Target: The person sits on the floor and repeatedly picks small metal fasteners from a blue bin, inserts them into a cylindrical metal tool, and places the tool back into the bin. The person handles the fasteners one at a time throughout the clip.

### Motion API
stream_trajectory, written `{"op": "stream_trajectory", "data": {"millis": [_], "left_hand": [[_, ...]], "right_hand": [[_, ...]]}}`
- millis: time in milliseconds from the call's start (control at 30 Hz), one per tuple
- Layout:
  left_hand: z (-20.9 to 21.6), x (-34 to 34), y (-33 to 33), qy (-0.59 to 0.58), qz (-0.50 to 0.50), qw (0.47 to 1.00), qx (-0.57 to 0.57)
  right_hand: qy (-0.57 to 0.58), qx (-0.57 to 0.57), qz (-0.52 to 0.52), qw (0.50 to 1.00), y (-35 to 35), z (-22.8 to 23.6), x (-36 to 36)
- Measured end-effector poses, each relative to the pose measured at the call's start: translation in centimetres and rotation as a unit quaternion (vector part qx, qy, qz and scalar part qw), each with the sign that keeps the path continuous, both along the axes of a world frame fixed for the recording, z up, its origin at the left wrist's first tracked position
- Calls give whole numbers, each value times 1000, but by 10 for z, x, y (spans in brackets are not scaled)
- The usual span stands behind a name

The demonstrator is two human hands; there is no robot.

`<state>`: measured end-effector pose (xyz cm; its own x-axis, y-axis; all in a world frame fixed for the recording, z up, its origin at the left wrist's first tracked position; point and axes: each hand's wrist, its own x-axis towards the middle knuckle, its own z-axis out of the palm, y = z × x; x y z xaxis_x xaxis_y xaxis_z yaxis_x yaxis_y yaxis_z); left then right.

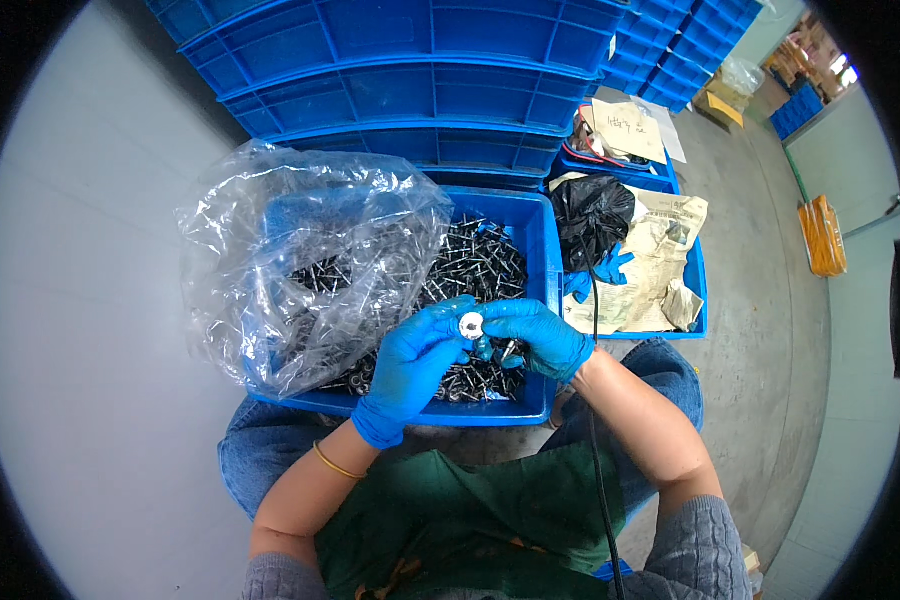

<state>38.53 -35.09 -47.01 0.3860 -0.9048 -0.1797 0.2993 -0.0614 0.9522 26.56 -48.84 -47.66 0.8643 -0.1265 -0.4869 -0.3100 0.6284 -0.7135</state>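
Observation:
Both of my hands wear blue gloves. My left hand [417, 352] pinches a small round metal piece with a dark hole in its middle [471, 325]. The fingers of my right hand [540, 337] meet the same piece from the other side. Under the right fingers shows another small shiny metal part [512, 353]; whether those fingers grip it I cannot tell. Below both hands stands a blue plastic bin [542, 240] with many dark, thin-stemmed metal parts [477, 262]. A crumpled clear plastic bag [315, 240] covers its left side.
Stacked blue crates [390, 100] rise behind the bin. At right, another blue crate [699, 300] holds brown paper [660, 270], a black plastic bag [592, 212] and a blue glove [610, 268]. A black cable [597, 440] hangs past my right forearm. A white wall [90, 300] borders the left.

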Motion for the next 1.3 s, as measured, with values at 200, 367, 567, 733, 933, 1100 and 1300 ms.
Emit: {"op": "stream_trajectory", "data": {"millis": [200, 367, 567, 733, 933, 1100, 1300], "left_hand": [[-5, -3, -2, -57, 9, 998, 15], [4, 3, -3, -55, -7, 997, 46], [7, 17, -3, 129, 13, 990, 57], [21, 35, 11, 280, 93, 955, -39], [17, 46, 19, 357, 167, 919, -14], [7, 55, 18, 280, 131, 951, -1], [6, 48, 10, 200, 162, 966, 39]], "right_hand": [[-38, -26, 13, 999, 3, 2, 4], [-54, 36, 14, 998, 1, 2, 3], [-80, 25, 2, 997, -4, 2, 8], [-48, -241, 116, 962, -20, -44, 6], [31, -663, 299, 685, 14, -90, 37], [-53, -796, 287, 530, 35, -120, 64], [-13, -794, 271, 545, 33, -105, 66]]}}
